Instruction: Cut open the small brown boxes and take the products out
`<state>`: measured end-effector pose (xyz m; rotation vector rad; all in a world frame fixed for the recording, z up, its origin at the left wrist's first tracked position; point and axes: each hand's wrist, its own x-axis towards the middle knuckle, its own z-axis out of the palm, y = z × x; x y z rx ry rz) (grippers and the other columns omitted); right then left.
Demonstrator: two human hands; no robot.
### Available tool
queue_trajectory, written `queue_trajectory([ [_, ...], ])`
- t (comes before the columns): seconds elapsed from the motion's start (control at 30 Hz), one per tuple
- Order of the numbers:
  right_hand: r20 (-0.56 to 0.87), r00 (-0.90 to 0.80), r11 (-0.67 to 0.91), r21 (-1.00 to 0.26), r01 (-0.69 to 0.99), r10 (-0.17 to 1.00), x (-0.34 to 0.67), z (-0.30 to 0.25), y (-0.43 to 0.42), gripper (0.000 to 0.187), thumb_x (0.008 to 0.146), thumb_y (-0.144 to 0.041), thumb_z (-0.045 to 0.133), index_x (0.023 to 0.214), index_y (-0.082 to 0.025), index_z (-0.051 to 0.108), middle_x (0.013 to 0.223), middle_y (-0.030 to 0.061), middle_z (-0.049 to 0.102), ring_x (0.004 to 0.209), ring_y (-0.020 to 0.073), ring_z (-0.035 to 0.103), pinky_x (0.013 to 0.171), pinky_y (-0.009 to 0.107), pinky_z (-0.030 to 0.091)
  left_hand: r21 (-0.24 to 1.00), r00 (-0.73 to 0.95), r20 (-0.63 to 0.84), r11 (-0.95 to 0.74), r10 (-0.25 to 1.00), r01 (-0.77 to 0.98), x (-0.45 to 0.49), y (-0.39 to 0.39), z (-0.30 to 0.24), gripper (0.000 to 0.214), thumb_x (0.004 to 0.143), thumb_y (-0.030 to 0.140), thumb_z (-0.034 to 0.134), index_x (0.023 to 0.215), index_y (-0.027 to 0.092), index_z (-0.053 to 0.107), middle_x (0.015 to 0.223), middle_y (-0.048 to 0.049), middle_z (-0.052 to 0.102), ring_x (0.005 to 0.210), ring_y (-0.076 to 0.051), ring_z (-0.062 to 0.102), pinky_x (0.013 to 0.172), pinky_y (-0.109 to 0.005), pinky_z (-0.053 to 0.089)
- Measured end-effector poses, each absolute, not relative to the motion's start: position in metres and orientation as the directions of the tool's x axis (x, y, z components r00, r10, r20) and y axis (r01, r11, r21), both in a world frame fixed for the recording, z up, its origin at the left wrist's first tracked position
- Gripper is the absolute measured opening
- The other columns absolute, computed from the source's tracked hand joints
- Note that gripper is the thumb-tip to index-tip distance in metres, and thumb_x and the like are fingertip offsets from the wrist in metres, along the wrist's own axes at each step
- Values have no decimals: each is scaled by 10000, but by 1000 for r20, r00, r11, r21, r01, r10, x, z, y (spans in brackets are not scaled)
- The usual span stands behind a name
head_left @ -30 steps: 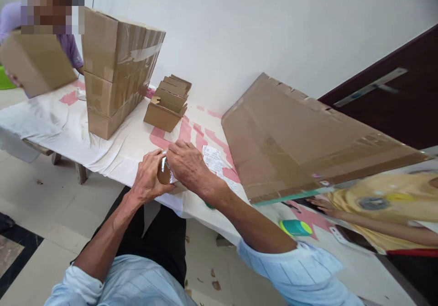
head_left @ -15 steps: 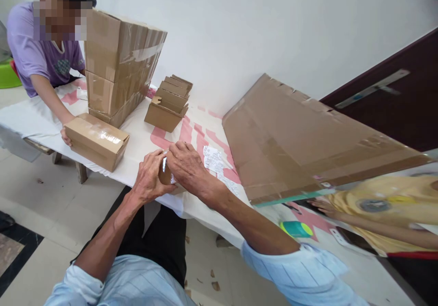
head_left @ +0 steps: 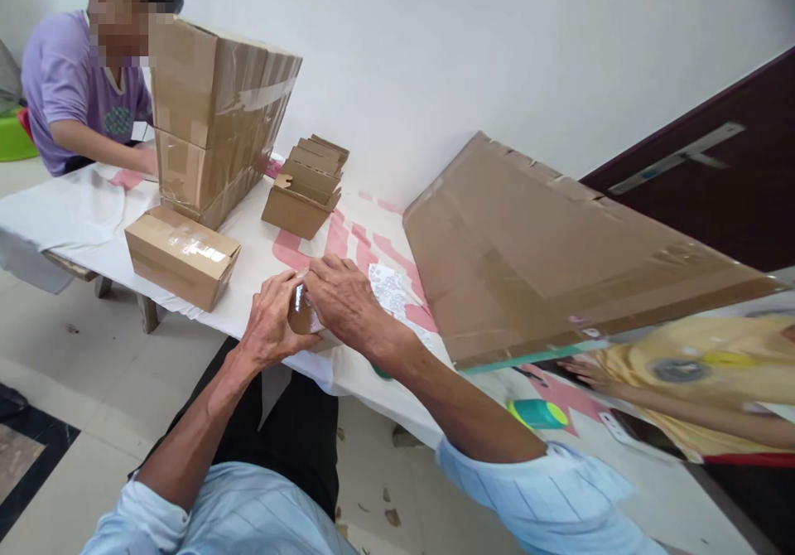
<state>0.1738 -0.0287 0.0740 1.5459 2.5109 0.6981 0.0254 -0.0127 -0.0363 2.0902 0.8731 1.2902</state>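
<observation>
A brown roll of packing tape [head_left: 301,319] sits between both my hands at the near edge of the table [head_left: 248,277]. My left hand [head_left: 268,323] is wrapped round its left side. My right hand [head_left: 339,300] is closed over its top and right side, fingertips pinched at the tape's shiny edge. Most of the roll is hidden by my fingers.
A sealed small carton [head_left: 181,255] lies left of my hands. Behind it stand a tall stack of taped cartons [head_left: 208,120] and a bundle of flat box blanks [head_left: 306,185]. A large flattened cardboard sheet [head_left: 534,248] leans at right. A person in purple [head_left: 78,95] sits at the far left. A teal cup [head_left: 535,413] lies near right.
The person in purple set a small carton down on the table left of my hands and drew their hands back. My hands stayed on the tape roll, barely shifting.
</observation>
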Motion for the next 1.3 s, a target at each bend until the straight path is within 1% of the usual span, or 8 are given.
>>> queue_trajectory([
  [0.27, 146, -523, 407, 466, 785, 840, 173, 70, -28, 145, 840, -92, 729, 981, -117, 742, 946, 145, 665, 947, 301, 515, 820, 399, 356, 725, 325, 562, -642, 760, 249, 25, -14, -36, 989, 609, 321, 998, 1486, 228, 549, 1586, -220, 561, 1509, -452, 500, 1224, -653, 425],
  [0.63, 149, -492, 402, 400, 823, 858, 177, 75, -29, 105, 941, -124, 660, 1001, -131, 745, 985, 132, 687, 967, 286, 532, 828, 396, 365, 726, 333, 558, -642, 760, 247, 26, -13, -37, 1007, 610, 331, 998, 1504, 255, 540, 1589, -204, 556, 1519, -459, 485, 1202, -657, 444],
  [0.73, 137, -493, 403, 413, 817, 859, 174, 74, -29, 114, 911, -93, 662, 975, -133, 748, 949, 131, 687, 942, 286, 530, 828, 400, 358, 722, 341, 557, -644, 758, 252, 26, -13, -36, 1017, 591, 316, 1006, 1493, 235, 540, 1585, -219, 558, 1515, -464, 488, 1211, -667, 429],
  [0.87, 166, -518, 409, 434, 803, 839, 175, 68, -28, 154, 846, -85, 709, 990, -128, 745, 961, 143, 685, 955, 299, 524, 854, 403, 354, 720, 334, 562, -647, 756, 252, 26, -13, -35, 990, 615, 314, 991, 1489, 232, 535, 1584, -219, 563, 1518, -454, 492, 1227, -657, 414],
  [0.93, 174, -529, 421, 425, 801, 831, 177, 67, -27, 161, 850, -94, 706, 1003, -128, 742, 972, 143, 683, 963, 301, 520, 859, 402, 352, 723, 330, 558, -641, 762, 258, 26, -14, -35, 981, 622, 321, 990, 1487, 235, 536, 1582, -219, 566, 1517, -451, 495, 1231, -656, 410],
  [1.07, 186, -538, 453, 359, 816, 822, 184, 68, -28, 129, 928, -96, 624, 986, -141, 730, 982, 131, 687, 966, 288, 517, 859, 393, 354, 727, 333, 551, -636, 765, 258, 26, -13, -35, 992, 622, 316, 987, 1499, 234, 533, 1593, -220, 554, 1518, -452, 492, 1230, -656, 412],
  [1.2, 222, -526, 472, 253, 844, 821, 190, 70, -30, 224, 1018, -97, 506, 967, -157, 716, 1009, 122, 702, 990, 272, 536, 897, 382, 380, 726, 340, 551, -638, 762, 256, 27, -13, -34, 988, 636, 337, 987, 1510, 240, 536, 1591, -213, 556, 1519, -450, 488, 1226, -647, 418],
  [1.3, 245, -510, 485, 159, 860, 824, 193, 73, -31, 233, 1036, -121, 486, 961, -165, 702, 996, 113, 701, 984, 266, 551, 909, 383, 409, 724, 350, 545, -638, 762, 262, 26, -12, -34, 989, 643, 339, 985, 1516, 249, 531, 1605, -208, 546, 1518, -441, 489, 1227, -644, 414],
])
